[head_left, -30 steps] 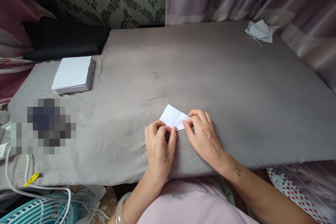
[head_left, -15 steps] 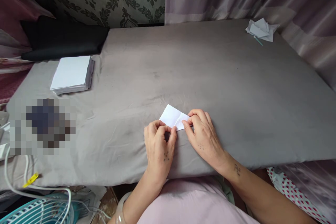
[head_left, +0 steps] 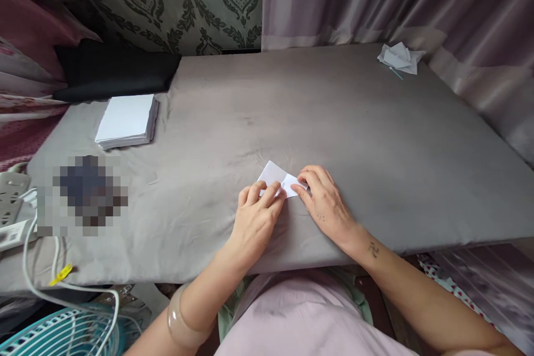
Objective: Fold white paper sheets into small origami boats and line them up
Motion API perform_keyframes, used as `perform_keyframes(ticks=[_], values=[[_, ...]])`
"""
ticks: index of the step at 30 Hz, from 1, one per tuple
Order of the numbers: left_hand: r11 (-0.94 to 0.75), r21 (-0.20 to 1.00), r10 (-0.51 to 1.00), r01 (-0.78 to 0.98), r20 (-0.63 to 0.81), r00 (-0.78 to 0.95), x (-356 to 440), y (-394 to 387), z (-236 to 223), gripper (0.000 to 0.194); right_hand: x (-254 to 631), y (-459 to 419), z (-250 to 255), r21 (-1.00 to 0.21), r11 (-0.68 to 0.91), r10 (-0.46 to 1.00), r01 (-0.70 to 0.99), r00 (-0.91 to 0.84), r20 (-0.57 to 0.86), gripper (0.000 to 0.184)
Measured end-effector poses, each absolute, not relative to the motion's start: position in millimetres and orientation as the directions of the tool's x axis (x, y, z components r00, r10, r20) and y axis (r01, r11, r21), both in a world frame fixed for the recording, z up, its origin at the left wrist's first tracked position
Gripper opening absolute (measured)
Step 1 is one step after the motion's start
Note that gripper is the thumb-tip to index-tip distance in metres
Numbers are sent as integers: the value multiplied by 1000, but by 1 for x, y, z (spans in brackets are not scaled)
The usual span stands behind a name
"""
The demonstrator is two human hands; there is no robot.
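A small folded white paper lies on the grey-covered table, a crease running across it and one corner pointing away from me. My left hand is over its near left edge, fingers bent and fingertips pressed onto the paper close to the crease; the thumb is mostly hidden. At the right end of the paper, my right hand pinches the corner between thumb and fingers. Both hands touch the same sheet, and their fingertips are a short way apart.
A stack of white paper stands at the left, in front of a folded black cloth. Crumpled white paper lies at the far right corner. Power strips, white cables and a turquoise basket are at lower left.
My left hand has shifted from pinching the near edge to lying further over the paper, fingers on the crease. My right hand keeps its pinch. The view has tilted slightly.
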State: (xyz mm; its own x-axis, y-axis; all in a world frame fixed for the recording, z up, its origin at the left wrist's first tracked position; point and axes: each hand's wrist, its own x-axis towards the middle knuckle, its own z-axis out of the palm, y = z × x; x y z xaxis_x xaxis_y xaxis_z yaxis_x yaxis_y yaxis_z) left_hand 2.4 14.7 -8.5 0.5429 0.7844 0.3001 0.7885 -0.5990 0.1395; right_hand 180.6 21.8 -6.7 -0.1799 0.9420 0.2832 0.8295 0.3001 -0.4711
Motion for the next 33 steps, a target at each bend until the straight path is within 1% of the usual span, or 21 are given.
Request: perform_keyframes(ticks=[2,3,4,6,8,10,14,16,19,23,26,28,30,33], values=[[-678,107,723,727,280,632,1,18,-7,23,171,9,0,-419,347,915,839,-204,349,27],[-701,110,703,704,269,658,0,20,-6,22,165,1,3,-430,400,894,809,-242,376,34],[-715,118,692,689,259,674,-1,20,-6,21,159,-6,4,-450,447,883,773,-301,361,40],[-726,132,684,675,247,687,-3,20,-5,21,148,-19,4,-483,437,899,759,-352,260,52],[-737,131,672,663,242,700,-6,18,-5,26,142,-26,1,-455,427,904,781,-368,217,59],[-756,130,652,642,235,721,-12,16,-5,32,141,-29,-3,-400,433,901,808,-387,193,63],[-777,151,630,612,193,752,-26,14,-2,39,143,-28,-8,-305,453,891,838,-422,165,65],[-775,160,632,612,176,754,-35,16,-1,40,142,-29,-8,-277,452,892,848,-424,158,66],[-743,192,669,641,195,717,-48,23,-1,38,140,-29,-9,-257,442,896,859,-413,160,67],[-688,294,724,663,215,656,-59,41,-2,32,142,-28,-11,-267,452,891,851,-416,180,64],[-709,358,697,608,221,683,-60,53,-2,32,147,-25,-11,-294,451,892,843,-414,181,58],[-723,372,677,582,215,704,-61,58,-2,31,151,-21,-9,-318,440,898,840,-408,165,54],[-732,362,668,577,215,713,-60,60,-2,29,156,-15,-8,-334,445,895,831,-419,151,51],[-746,338,658,574,239,714,-60,59,-4,28,162,-1,-8,-339,497,867,799,-471,162,50]])
